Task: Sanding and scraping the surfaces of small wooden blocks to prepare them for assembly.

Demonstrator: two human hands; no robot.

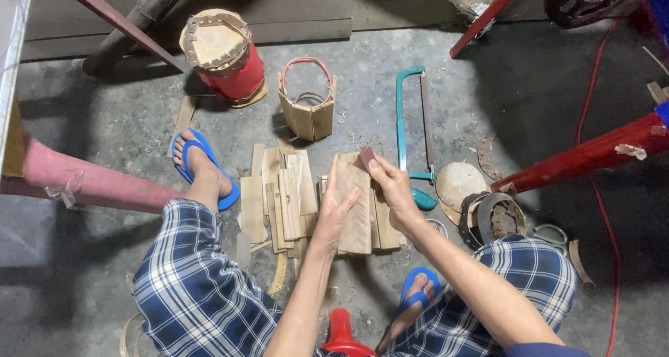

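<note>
Plank [357, 210]: upright on the concrete floor [125, 120], between the knees
Left hand [333, 214]: fingers spread, flat against plank's side
Right hand [391, 184]: pinched on a small block [366, 157] at plank's top
Nearby: slats [279, 196], hacksaw [411, 123]

The pale wooden slat [357, 210] I steady stands nearly upright among loose slats, and the small reddish-brown block [366, 157] I pinch rests on its top end, at one o'clock.
</note>
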